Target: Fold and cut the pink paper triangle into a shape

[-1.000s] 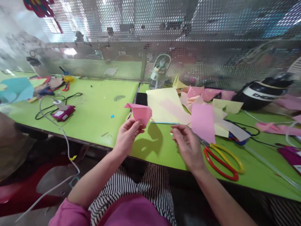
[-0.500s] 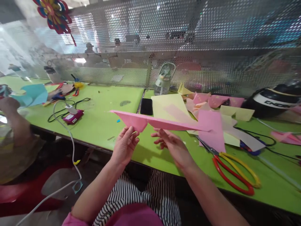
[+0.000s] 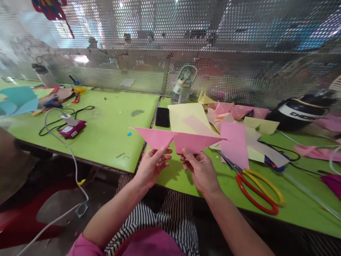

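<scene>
I hold a folded pink paper (image 3: 183, 139) up over the near edge of the green table (image 3: 106, 131). It spreads into two pointed wings, left and right. My left hand (image 3: 153, 164) pinches the lower edge of the left wing, fingers closed on it. The lower edge of the right wing is gripped by my right hand (image 3: 200, 169), thumb on top. Both hands sit close together under the paper's middle fold.
Red and yellow scissors (image 3: 255, 185) lie right of my hands. Behind the paper are a pale yellow sheet (image 3: 186, 115), a black phone (image 3: 162, 117), a water bottle (image 3: 182, 85), pink and yellow scraps (image 3: 234, 142), and a dark helmet (image 3: 298, 112). Cables and a magenta device (image 3: 71, 128) lie left.
One second ago only my left hand held the crumpled pink paper. My right hand joined it, the paper spread wide, and now both hands hold it closer together near the middle.
</scene>
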A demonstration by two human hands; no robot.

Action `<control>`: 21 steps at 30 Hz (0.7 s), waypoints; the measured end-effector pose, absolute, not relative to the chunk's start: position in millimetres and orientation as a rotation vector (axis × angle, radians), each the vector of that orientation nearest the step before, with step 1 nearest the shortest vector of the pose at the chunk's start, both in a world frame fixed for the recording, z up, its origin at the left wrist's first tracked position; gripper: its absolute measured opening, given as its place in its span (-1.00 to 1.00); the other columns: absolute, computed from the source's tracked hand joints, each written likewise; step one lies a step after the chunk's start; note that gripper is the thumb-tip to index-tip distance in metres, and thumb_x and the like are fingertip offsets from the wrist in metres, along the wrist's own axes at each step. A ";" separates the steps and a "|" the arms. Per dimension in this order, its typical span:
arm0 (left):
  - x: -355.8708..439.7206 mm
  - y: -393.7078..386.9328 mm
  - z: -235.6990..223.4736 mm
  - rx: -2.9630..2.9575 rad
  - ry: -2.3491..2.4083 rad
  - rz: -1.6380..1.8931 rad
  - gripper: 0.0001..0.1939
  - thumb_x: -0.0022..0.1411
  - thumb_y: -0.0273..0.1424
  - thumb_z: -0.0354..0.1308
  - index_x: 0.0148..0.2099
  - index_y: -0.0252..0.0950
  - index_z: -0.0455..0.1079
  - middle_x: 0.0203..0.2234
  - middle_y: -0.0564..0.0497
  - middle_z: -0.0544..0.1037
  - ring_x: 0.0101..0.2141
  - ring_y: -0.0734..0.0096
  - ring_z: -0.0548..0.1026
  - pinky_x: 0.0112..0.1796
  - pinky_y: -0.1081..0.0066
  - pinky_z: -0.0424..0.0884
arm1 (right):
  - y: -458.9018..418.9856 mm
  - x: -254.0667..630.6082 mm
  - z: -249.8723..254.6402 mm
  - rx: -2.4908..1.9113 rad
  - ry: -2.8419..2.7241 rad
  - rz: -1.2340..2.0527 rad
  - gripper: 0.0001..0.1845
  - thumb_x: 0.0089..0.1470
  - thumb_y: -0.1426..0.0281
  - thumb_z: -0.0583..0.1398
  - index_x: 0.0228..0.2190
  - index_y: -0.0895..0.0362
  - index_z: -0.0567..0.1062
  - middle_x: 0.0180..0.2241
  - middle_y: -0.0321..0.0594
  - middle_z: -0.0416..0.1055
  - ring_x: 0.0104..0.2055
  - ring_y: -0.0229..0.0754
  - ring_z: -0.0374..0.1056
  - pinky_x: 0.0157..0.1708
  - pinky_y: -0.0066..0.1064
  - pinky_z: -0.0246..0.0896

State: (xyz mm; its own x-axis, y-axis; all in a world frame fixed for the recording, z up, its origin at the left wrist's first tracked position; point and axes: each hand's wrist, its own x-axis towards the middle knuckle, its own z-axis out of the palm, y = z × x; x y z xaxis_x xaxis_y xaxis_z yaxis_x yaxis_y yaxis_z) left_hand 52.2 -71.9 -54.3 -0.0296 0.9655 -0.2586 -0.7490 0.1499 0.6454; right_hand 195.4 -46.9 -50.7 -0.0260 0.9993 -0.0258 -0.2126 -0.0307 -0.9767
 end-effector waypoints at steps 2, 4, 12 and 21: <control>54.0 -70.8 -55.5 0.364 0.766 1.397 -0.67 0.00 -0.31 0.42 -0.24 -0.37 0.45 -0.39 -0.01 0.59 -0.47 0.59 0.52 -0.48 0.62 0.42 | -47.2 197.2 -52.6 -1.064 -1.050 1.346 -0.70 -0.18 0.19 0.41 -0.51 0.14 0.51 -0.55 -0.28 0.45 -0.59 -0.37 0.22 -0.65 -0.51 0.11; 54.9 -69.7 -56.5 0.364 0.772 1.388 -0.69 -0.01 -0.33 0.42 -0.25 -0.36 0.45 -0.40 0.00 0.59 -0.47 0.60 0.52 -0.48 0.63 0.40 | -47.3 198.7 -54.1 -1.065 -1.048 1.350 -0.70 -0.17 0.19 0.40 -0.51 0.14 0.51 -0.55 -0.30 0.45 -0.59 -0.39 0.21 -0.64 -0.52 0.11; 58.8 -66.7 -60.3 0.356 0.791 1.397 -0.71 -0.03 -0.35 0.43 -0.30 -0.36 0.45 -0.44 0.04 0.57 -0.47 0.61 0.50 -0.47 0.62 0.37 | -47.1 198.2 -55.8 -1.099 -1.066 1.362 -0.63 -0.16 0.11 0.38 -0.46 0.17 0.54 -0.47 -0.17 0.48 -0.52 -0.31 0.26 -0.68 -0.51 0.12; 61.6 -66.1 -59.2 0.385 0.793 1.390 -0.66 -0.04 -0.24 0.42 -0.27 -0.34 0.48 -0.40 0.00 0.58 -0.44 0.52 0.52 -0.46 0.55 0.38 | -47.0 195.9 -54.7 -1.099 -1.077 1.348 -0.68 -0.15 0.15 0.37 -0.43 0.14 0.54 -0.51 -0.25 0.42 -0.50 -0.28 0.27 -0.67 -0.52 0.11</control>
